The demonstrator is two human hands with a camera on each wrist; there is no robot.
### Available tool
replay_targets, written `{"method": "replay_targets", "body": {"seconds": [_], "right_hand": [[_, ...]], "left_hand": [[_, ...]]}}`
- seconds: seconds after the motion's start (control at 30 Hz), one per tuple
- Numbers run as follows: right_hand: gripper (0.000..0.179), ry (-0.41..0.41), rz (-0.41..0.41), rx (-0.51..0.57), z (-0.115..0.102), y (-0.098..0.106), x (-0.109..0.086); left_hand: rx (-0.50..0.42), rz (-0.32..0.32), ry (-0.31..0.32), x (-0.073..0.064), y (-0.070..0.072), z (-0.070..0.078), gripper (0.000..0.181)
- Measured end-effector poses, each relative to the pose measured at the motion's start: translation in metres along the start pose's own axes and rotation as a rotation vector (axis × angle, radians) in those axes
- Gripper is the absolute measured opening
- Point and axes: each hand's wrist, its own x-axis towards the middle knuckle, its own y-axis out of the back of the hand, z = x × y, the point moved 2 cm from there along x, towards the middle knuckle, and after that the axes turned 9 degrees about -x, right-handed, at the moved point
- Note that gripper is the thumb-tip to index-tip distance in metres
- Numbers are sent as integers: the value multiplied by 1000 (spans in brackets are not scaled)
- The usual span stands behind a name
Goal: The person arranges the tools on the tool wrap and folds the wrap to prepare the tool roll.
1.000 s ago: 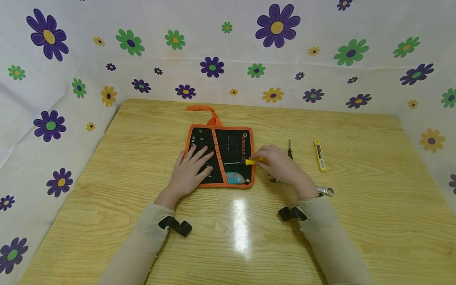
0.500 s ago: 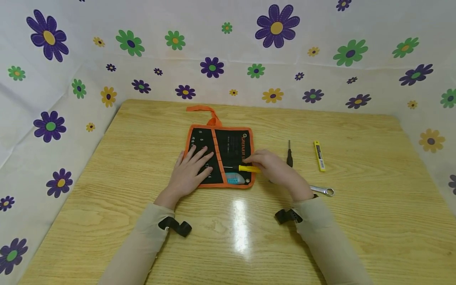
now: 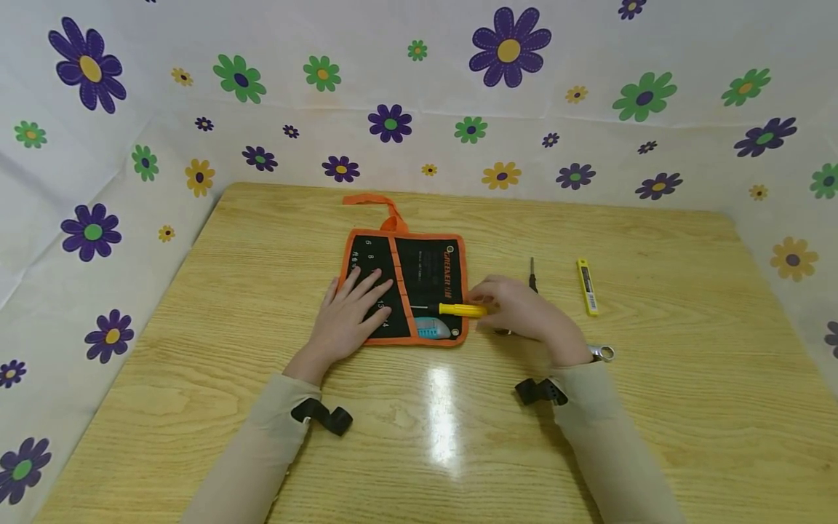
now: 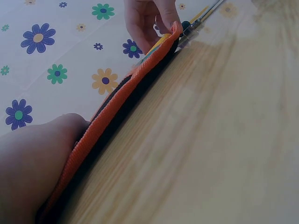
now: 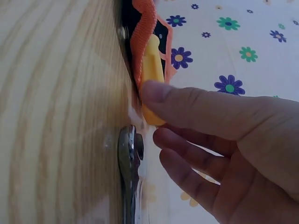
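Observation:
A black tool pouch [image 3: 425,269] with orange edging lies flat on the table. My left hand [image 3: 350,313] rests on its left part, fingers spread. The shaft of a screwdriver with a yellow handle [image 3: 458,310] runs under the orange band of the pouch's pocket; its handle lies across the right edge. At the handle's end is my right hand [image 3: 520,309], its thumb over the handle in the right wrist view and its other fingers loosely curved. A teal and grey utility knife [image 3: 432,328] sits below the screwdriver in the pouch.
Partly hidden under my right hand and wrist lies a metal wrench [image 3: 604,353]. Beyond that hand is a dark-handled screwdriver [image 3: 532,275], with a narrow yellow pack [image 3: 587,287] farther right. An orange strap [image 3: 376,200] trails from the pouch's far edge.
The yellow-handled screwdriver has come down toward the utility knife, its shaft farther under the band. My right hand then slid right to the handle's end. The left hand stayed still.

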Motion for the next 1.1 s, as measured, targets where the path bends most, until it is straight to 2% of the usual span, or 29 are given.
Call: {"method": "replay_targets", "body": {"seconds": [0.27, 0.7, 1.1], "right_hand": [[22, 18, 26, -42, 2, 2, 2], [26, 95, 143, -89, -7, -6, 6], [28, 77, 127, -82, -14, -10, 9]], "left_hand": [[3, -5, 7, 0, 0, 0, 56], [4, -10, 10, 1, 1, 1, 56], [3, -11, 10, 0, 1, 2, 56]]}}
